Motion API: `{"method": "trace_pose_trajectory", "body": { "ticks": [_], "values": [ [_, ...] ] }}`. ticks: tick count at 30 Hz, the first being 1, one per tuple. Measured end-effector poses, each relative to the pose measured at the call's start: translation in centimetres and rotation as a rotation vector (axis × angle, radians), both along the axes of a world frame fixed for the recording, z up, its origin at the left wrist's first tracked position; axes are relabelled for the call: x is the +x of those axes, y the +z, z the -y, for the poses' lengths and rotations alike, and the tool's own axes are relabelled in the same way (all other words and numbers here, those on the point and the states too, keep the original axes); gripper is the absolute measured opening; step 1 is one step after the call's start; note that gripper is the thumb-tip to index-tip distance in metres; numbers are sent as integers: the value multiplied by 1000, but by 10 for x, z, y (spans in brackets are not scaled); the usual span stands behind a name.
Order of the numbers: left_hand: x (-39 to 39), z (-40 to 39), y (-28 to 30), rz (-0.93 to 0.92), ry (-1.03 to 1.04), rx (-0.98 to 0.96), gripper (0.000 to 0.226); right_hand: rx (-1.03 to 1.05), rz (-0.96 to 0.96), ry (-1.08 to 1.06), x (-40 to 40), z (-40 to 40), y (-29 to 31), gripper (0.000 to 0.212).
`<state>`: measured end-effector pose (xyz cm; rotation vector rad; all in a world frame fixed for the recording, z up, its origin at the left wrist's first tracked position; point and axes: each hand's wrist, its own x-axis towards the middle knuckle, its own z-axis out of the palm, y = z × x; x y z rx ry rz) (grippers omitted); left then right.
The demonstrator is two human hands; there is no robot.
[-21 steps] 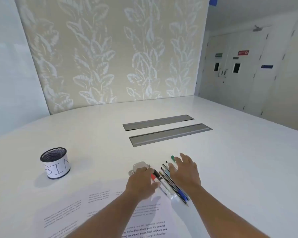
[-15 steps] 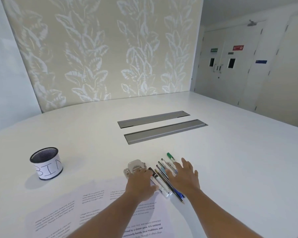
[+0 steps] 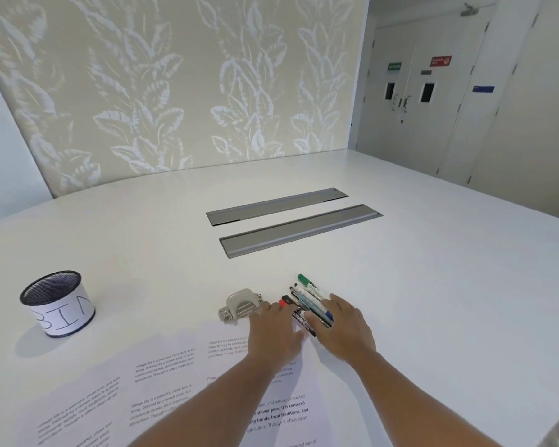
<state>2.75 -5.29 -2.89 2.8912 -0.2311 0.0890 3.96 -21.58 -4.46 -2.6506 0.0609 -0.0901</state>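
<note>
White tabletop [image 3: 433, 285] is filling the view, and printed sheets [image 3: 162, 382] are running off the lower edge beneath both forearms. Fingertips of the left hand [image 3: 276, 330] are hiding behind its knuckles, so its grip cannot be told; it is meeting the bundle of pens and markers [image 3: 304, 298] lying between the hands. Over that bundle the right hand [image 3: 346, 330] is lying with fingers extended, pressing down. Far to the left, a mesh cup marked BIN [image 3: 57, 303] is standing, its inside too dark to read.

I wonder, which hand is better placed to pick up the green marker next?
Probably the right hand: it rests on the pens, nearest the green marker; the left hand sits by the red marker and hole punch.
</note>
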Motion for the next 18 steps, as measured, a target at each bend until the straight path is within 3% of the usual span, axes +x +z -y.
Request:
{"method": "trace_pose_trajectory", "body": {
  "ticks": [4,18],
  "values": [
    [11,5,-1,19,4,24,59,-30,39,10,-1,2,-11,73],
    [42,13,2,-116,54,-93,74,16,66,-61,21,1,-20,63]
  ]
}}
